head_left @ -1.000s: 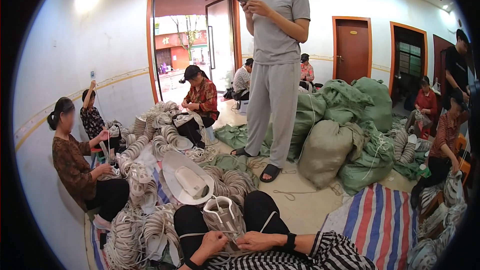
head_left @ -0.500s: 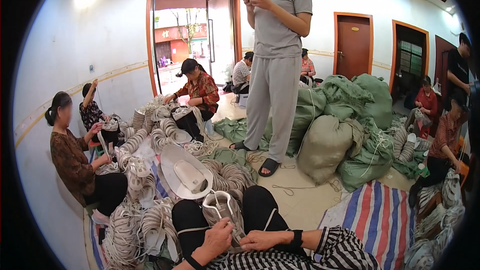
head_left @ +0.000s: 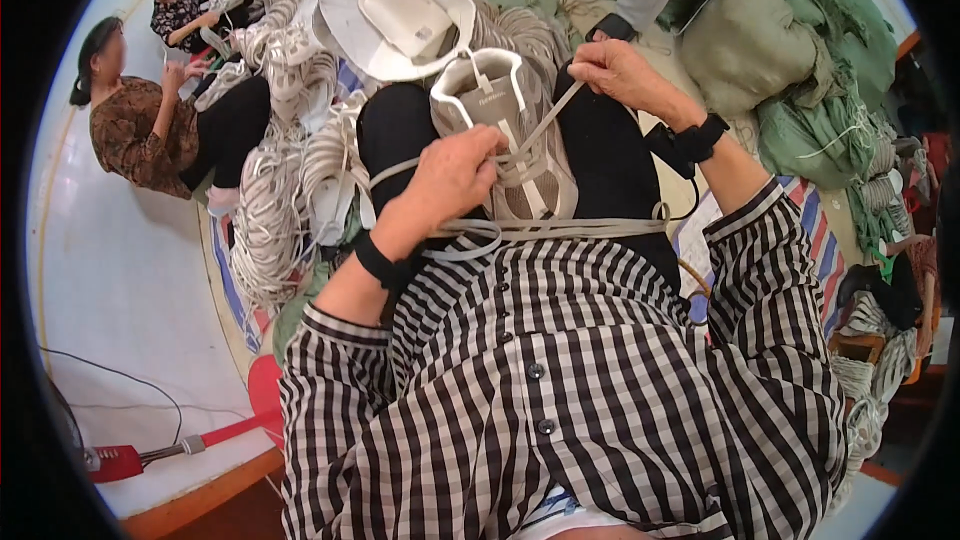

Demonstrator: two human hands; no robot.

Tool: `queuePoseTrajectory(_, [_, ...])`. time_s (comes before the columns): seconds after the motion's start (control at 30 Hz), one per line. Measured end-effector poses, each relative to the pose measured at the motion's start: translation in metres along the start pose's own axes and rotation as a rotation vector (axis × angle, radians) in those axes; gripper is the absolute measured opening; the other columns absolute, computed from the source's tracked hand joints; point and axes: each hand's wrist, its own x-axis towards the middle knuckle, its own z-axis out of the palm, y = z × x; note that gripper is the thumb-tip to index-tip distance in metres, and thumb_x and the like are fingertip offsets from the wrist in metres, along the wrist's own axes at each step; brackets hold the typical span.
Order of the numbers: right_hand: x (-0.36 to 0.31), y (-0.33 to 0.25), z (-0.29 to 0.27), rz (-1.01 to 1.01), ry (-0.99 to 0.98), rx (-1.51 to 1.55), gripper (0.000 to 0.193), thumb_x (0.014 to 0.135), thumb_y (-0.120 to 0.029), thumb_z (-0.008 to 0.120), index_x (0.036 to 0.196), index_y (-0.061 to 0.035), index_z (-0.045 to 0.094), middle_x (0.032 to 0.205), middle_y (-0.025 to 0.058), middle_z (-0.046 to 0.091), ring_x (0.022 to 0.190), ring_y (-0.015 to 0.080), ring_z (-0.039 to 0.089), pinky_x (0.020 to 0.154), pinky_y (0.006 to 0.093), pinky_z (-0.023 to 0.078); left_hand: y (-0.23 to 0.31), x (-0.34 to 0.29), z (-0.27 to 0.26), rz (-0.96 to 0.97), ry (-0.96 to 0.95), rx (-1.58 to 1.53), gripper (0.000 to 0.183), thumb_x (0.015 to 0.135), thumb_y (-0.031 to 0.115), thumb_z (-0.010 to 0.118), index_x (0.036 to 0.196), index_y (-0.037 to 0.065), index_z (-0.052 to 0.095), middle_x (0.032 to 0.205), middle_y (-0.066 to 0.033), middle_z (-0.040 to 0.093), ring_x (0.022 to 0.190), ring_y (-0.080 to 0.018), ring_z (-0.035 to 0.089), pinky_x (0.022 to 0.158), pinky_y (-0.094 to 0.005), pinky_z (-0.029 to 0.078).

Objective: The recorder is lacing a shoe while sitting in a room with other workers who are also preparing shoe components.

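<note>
A beige and grey sneaker [head_left: 540,190] rests in my lap between my thighs, its opening facing away from me. My right hand [head_left: 630,80] is closed around a flat beige shoelace [head_left: 560,115], drawn taut up and to the right from the sneaker's eyelets. Over the left side of the lacing lies my left hand [head_left: 455,175], its thumb and fingers pinched on the lace near the tongue [head_left: 487,100]. Loose lace lengths [head_left: 570,230] cross my lap, with a loop below my left hand.
A white oval piece with a beige pad [head_left: 350,30] lies beyond my knees. Bundled shoe parts [head_left: 285,170] are heaped at left, near two seated people. Green sacks [head_left: 760,45] stand at far right by a standing person's legs. A red-handled object [head_left: 120,462] is at lower left.
My view has tilted down toward my lap. My right hand has moved away from the sneaker, up and to the right, pulling the lace; my left hand stays at the lacing.
</note>
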Motion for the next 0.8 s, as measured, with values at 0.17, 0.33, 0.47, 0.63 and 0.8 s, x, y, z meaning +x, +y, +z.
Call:
queuePoseTrajectory(0.17, [-0.031,-0.021,0.023,-0.417,0.506,-0.417,0.007,0.089,-0.009,0.061,0.090,-0.0019,0.060,0.077,0.0096,0.057,0.075,0.0251,0.058,0.069,0.0326,0.047,0.002,0.005,-0.004,-0.056,-0.010,-0.143,0.027,0.079,-0.003,0.054,0.106,0.003,0.058,0.092,-0.0119,0.065,0.071,-0.0243,0.061,0.068,-0.0335,0.049])
queuePoseTrajectory(0.33, [-0.074,-0.044,0.044,-0.302,0.130,-0.018,0.010,0.083,-0.006,0.063,0.092,-0.0026,0.061,0.085,0.0124,0.061,0.081,0.0316,0.061,0.070,0.0385,0.049,0.012,0.008,-0.005,-0.071,0.005,-0.144,0.027,0.079,-0.002,0.055,0.106,0.003,0.058,0.089,-0.0127,0.063,0.069,-0.0232,0.060,0.067,-0.0329,0.049])
queuePoseTrajectory(0.47, [-0.077,-0.048,0.064,-0.285,0.072,-0.019,0.016,0.083,-0.006,0.060,0.099,-0.0046,0.059,0.087,0.0121,0.061,0.082,0.0314,0.061,0.070,0.0399,0.050,0.027,0.004,-0.004,0.025,0.189,-0.036,0.023,0.079,0.000,0.057,0.101,0.004,0.059,0.086,-0.0144,0.059,0.071,-0.0305,0.061,0.064,-0.0379,0.049])
queuePoseTrajectory(0.63, [-0.064,-0.046,0.072,-0.485,0.080,-0.327,0.025,0.074,-0.009,0.059,0.098,-0.0083,0.056,0.084,0.0094,0.058,0.081,0.0299,0.061,0.065,0.0387,0.051,0.042,-0.025,0.017,0.148,-0.012,0.077,0.016,0.081,0.004,0.056,0.098,0.006,0.057,0.080,-0.0159,0.057,0.067,-0.0339,0.060,0.057,-0.0409,0.049])
queuePoseTrajectory(0.8, [-0.054,-0.060,0.066,-0.563,-0.106,-0.601,0.011,0.075,-0.013,0.057,0.083,-0.0074,0.052,0.077,0.0098,0.057,0.070,0.0269,0.062,0.059,0.0366,0.050,0.052,-0.038,0.030,0.092,-0.180,0.239,0.021,0.081,0.009,0.056,0.102,0.009,0.058,0.089,-0.0151,0.057,0.066,-0.0327,0.063,0.053,-0.0427,0.051])
